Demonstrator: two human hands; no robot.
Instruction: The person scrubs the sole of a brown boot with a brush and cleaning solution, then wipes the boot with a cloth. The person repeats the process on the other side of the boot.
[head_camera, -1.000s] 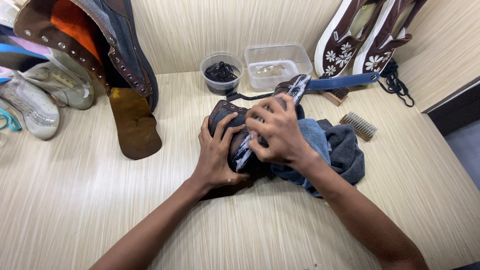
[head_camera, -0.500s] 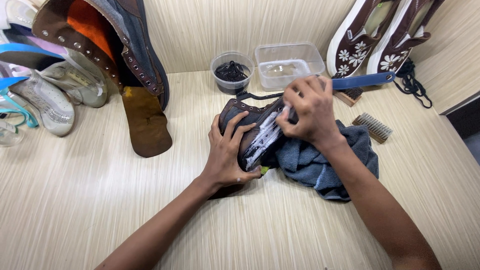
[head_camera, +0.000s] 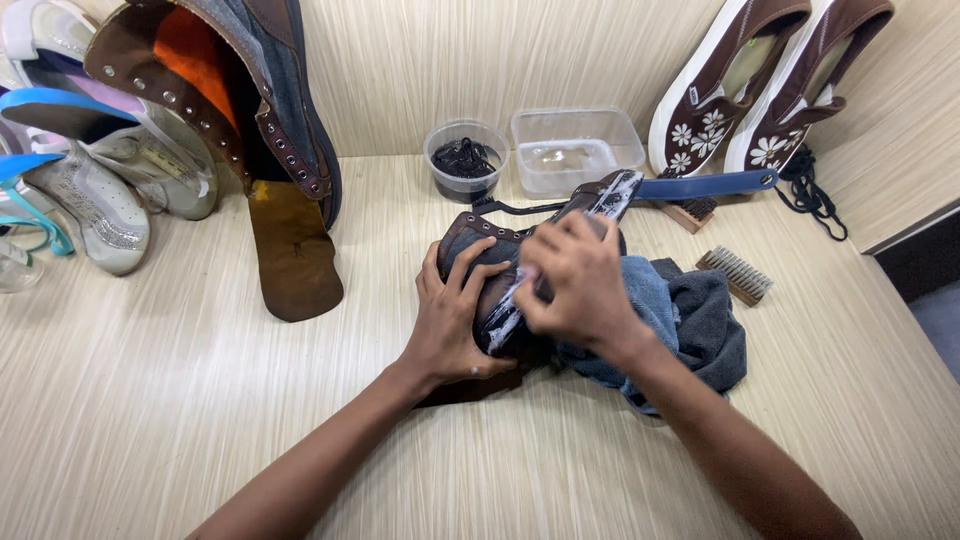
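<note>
Pale striped wood table (head_camera: 150, 400) and matching wall (head_camera: 480, 60)

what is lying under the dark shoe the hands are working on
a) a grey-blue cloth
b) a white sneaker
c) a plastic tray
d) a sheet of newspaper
a: the dark shoe, steadied by the left hand while the right hand rubs along its foamy sole edge, rests on a crumpled grey-blue cloth spread over the wooden table.
</note>
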